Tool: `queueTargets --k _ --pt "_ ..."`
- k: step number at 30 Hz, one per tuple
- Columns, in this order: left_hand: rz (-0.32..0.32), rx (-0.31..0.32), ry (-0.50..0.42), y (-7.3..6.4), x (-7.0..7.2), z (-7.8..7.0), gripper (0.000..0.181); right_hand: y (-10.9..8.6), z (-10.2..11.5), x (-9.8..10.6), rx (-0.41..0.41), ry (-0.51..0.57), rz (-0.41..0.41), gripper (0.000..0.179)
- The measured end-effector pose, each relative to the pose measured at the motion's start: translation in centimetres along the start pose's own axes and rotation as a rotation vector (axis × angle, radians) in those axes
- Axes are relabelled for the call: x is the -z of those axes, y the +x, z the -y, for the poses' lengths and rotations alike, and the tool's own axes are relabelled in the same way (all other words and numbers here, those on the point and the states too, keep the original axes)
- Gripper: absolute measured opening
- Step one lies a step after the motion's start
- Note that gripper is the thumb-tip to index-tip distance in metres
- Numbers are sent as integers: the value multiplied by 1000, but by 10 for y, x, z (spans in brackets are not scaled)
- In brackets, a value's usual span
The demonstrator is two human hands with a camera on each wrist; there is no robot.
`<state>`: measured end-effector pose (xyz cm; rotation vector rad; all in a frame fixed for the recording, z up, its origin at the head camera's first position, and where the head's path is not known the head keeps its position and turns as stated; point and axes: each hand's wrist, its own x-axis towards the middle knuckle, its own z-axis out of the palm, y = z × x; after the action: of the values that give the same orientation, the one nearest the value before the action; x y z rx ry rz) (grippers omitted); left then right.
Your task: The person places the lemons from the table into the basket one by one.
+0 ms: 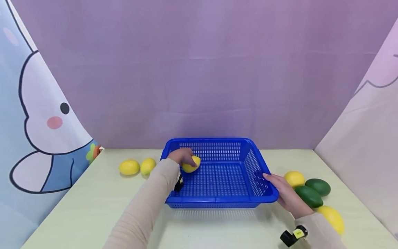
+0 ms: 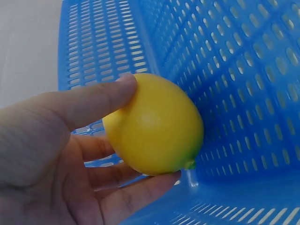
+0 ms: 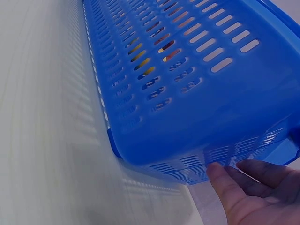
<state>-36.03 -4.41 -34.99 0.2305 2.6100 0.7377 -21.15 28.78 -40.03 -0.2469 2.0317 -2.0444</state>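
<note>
A yellow lemon (image 2: pixel 154 124) with a greenish tip is held in my left hand (image 1: pixel 183 157), thumb on one side and fingers on the other. Hand and lemon are inside the left end of a blue plastic basket (image 1: pixel 214 200) with slotted walls. My right hand (image 1: pixel 287 193) grips the basket's right side near the front corner. Seen from the right wrist, its fingers (image 3: pixel 225 183) are at the outer wall, under the rim. Through the slots, bits of yellow show.
Two lemons (image 1: pixel 129 167) lie on the pale table (image 1: pixel 93 214) left of the basket. To its right are two dark green avocado-like fruits (image 1: pixel 318 187) and two more yellow fruits (image 1: pixel 294 179), one partly behind the right sleeve. A purple curtain (image 1: pixel 205 76) hangs behind.
</note>
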Motion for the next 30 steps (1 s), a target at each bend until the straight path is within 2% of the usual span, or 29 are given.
queueTargets --k 11,22,30 --pt "6 15 40 3 -1 2 54 -2 1 -2 -1 -12 -4 60" --pt "-17 -10 124 3 -1 2 52 -3 2 -3 -15 -18 -8 62" --pt "-27 -37 113 3 1 3 49 -3 2 -3 -14 -18 -17 61"
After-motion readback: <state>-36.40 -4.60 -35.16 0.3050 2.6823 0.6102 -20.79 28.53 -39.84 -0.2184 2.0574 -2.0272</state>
